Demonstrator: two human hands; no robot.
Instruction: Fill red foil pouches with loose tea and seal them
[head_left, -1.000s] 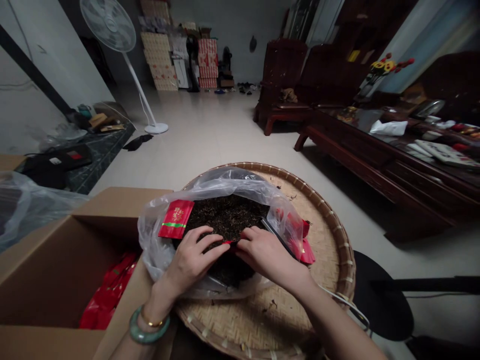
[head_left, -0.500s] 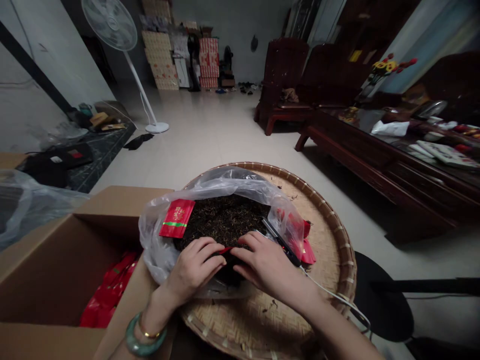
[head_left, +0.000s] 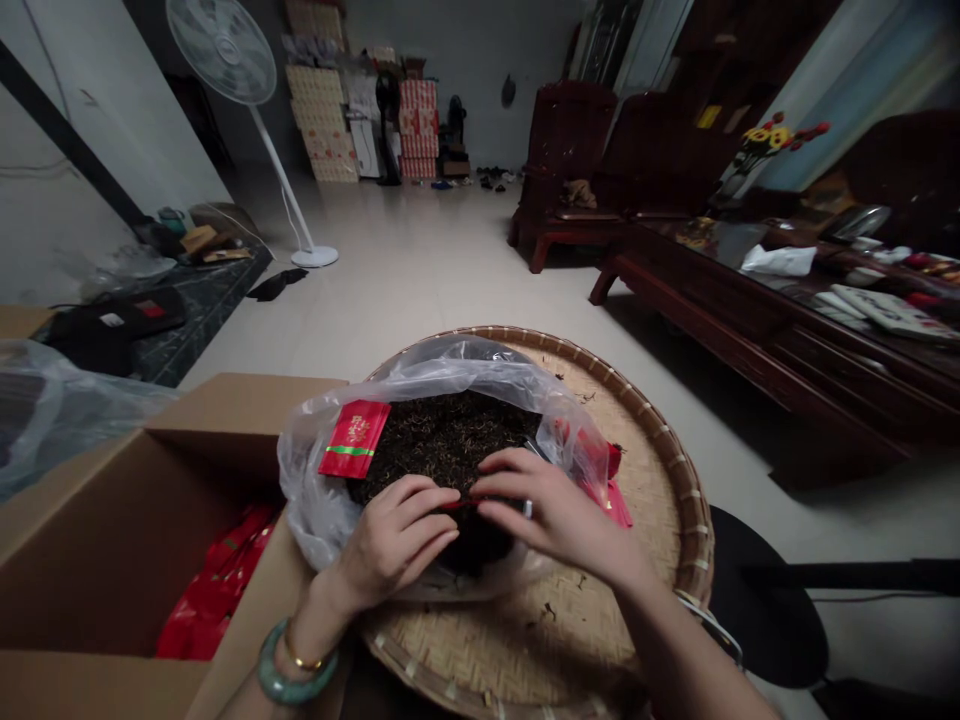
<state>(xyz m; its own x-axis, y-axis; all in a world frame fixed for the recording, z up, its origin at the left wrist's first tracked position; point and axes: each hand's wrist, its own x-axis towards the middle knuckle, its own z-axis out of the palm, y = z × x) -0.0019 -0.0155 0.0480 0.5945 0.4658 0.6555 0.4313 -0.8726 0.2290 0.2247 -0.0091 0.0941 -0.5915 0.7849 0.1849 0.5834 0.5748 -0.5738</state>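
Observation:
Over a clear plastic bag (head_left: 322, 530) of dark loose tea leaves (head_left: 450, 440), my left hand (head_left: 397, 535) and my right hand (head_left: 547, 510) meet fingertip to fingertip. Between them they pinch a small red packet (head_left: 459, 505), seen as a thin edge; the rest of it is hidden. Another red packet (head_left: 355, 440) with a green stripe lies on the bag's left side. Several red packets (head_left: 616, 500) show at the bag's right. A dark corded device (head_left: 534, 448) is mostly covered by my right hand. The bag sits on a round woven bamboo tray (head_left: 570, 640).
A cardboard box (head_left: 90, 530) holding red packets (head_left: 217, 580) stands at the left. A black round stand base (head_left: 772, 600) is right of the tray. Beyond are a white floor fan (head_left: 315, 257), a wooden table (head_left: 750, 330) and stacked boxes (head_left: 322, 125).
My right hand has shifted right and turned, now covering most of the dark device. The fingers have moved slightly along the red packet's edge. My left hand has barely moved.

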